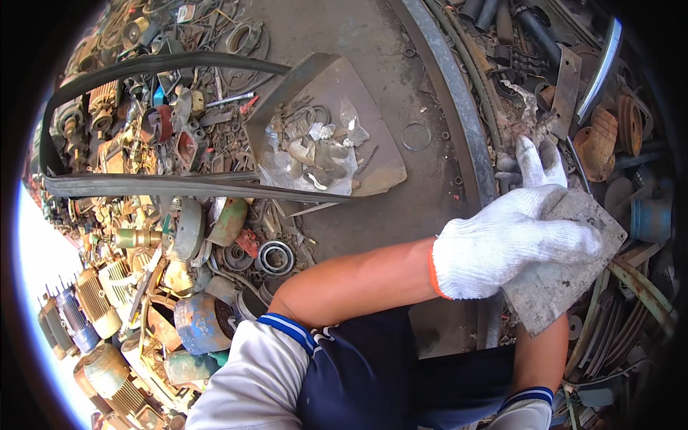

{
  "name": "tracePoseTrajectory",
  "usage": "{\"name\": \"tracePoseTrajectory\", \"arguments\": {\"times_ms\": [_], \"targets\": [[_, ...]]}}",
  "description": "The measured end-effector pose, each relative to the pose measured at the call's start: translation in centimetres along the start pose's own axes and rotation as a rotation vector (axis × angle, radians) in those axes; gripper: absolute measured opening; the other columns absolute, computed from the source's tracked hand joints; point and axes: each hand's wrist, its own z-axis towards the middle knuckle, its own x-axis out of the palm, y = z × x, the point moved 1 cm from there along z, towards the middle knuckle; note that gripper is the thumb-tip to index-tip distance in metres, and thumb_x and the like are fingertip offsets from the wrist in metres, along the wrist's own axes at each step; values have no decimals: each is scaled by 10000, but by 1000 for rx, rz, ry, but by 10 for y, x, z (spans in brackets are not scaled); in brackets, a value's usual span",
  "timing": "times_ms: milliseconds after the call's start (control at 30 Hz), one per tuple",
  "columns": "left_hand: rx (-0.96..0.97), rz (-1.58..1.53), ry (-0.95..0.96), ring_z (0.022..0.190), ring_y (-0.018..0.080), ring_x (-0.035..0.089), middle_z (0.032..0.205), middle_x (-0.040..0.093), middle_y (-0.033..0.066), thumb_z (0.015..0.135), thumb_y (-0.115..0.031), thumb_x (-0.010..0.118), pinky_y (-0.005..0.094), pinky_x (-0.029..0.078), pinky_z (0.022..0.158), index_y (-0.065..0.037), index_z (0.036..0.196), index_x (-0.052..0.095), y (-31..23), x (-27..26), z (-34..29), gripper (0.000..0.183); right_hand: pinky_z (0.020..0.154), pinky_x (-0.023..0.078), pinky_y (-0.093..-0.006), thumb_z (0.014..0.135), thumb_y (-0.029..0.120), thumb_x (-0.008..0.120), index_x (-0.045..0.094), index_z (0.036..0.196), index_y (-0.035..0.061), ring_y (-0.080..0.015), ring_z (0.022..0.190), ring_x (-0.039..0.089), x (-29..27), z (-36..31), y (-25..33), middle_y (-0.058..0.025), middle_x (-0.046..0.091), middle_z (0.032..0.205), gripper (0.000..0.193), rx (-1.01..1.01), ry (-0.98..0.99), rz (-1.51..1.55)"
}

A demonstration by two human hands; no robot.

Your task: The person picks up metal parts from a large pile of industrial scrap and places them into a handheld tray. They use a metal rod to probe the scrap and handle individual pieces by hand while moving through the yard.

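My left hand (494, 240), in a white knit glove with an orange cuff, grips a flat grey metal plate (555, 276). The thumb lies across the plate's upper face; its surface is dull and scuffed. My right forearm comes up from the lower right and passes beneath the plate, which hides most of that hand. Beyond the plate's far edge, gloved fingers of my right hand (539, 163) show stretched out and apart, their tips dirty. They reach down beside a clump of pale debris (527, 107) among the scrap, and whether they touch it is unclear.
A metal scoop (383, 143) with a long dark loop handle (158, 185) lies on the concrete floor, holding crumpled scraps. Old motors (97, 301) and metal parts pile up at left. A long metal rail (455, 93) borders more scrap at right, including rusty discs and pipes (537, 32).
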Motion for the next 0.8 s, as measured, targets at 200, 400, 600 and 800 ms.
{"name": "tracePoseTrajectory", "arguments": {"times_ms": [200, 400, 600, 800], "targets": [[100, 24, 50, 1182, 178, 681, 1283, 700, 130, 980, -180, 768, 323, 560, 1021, 71, 1439, 483, -35, -7, -40, 596, 771, 540, -286, 1046, 192, 645, 474, 1427, 15, -151, 947, 619, 137, 4, -51, -116, 583, 1252, 454, -9, 323, -134], [78, 0, 64, 1102, 192, 695, 1215, 704, 128, 995, -207, 732, 351, 572, 967, 69, 1381, 541, -16, -6, -8, 512, 900, 542, -279, 994, 253, 773, 475, 1549, -23, -135, 1145, 633, 39, 45, -43, -139, 632, 1420, 687, -2, 483, -354], [-80, -89, 173, 919, 252, 716, 1108, 660, 136, 1125, -363, 491, 457, 564, 869, 48, 1400, 546, 34, -34, 34, 497, 808, 553, -369, 1036, 348, 620, 735, 1191, -13, -211, 828, 716, -198, -18, 22, -187, 767, 960, 410, -28, 214, -1027], [-287, 293, -104, 793, 235, 736, 1118, 735, 121, 1110, -337, 536, 439, 645, 739, -14, 1345, 632, 106, -10, 61, 410, 924, 548, -479, 1014, 309, 612, 732, 1224, 64, -411, 1029, 720, -406, -185, -29, -221, 764, 1044, 345, 253, -302, -1158]]}}
